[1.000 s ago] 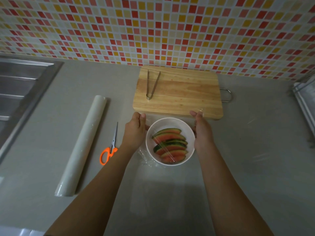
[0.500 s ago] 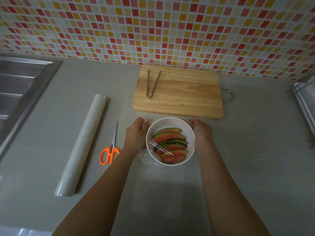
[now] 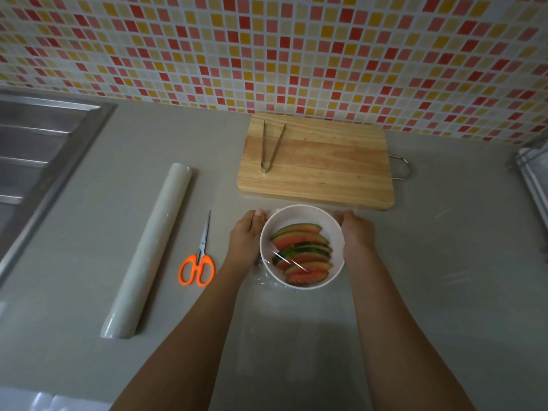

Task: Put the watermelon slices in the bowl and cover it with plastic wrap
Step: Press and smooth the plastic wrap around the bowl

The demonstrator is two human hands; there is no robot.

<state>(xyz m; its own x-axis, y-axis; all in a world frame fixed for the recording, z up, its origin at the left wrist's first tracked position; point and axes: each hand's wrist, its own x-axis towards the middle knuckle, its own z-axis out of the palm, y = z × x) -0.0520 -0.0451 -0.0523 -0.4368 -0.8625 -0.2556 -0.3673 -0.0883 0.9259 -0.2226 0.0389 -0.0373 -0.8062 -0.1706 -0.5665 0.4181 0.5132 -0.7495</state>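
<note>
A white bowl [image 3: 299,214] sits on the grey counter just in front of the cutting board. Several watermelon slices [image 3: 302,253] lie stacked inside it. A clear sheet of plastic wrap [image 3: 292,261] is stretched over the bowl, with glints across the slices and crumpled film at the lower left side. My left hand [image 3: 245,236] presses against the bowl's left side and my right hand [image 3: 355,235] against its right side, both pinning the wrap down the wall. Loose film trails toward me on the counter.
The plastic wrap roll [image 3: 148,253] lies at the left, with orange-handled scissors [image 3: 199,259] beside it. A wooden cutting board [image 3: 326,170] carries metal tongs [image 3: 271,146]. A steel sink [image 3: 38,149] is far left, a rack [image 3: 533,173] at the right edge.
Both hands have come down from the far rim of the bowl to its sides, pulling the wrap down over the bowl. The bowl has stayed in place.
</note>
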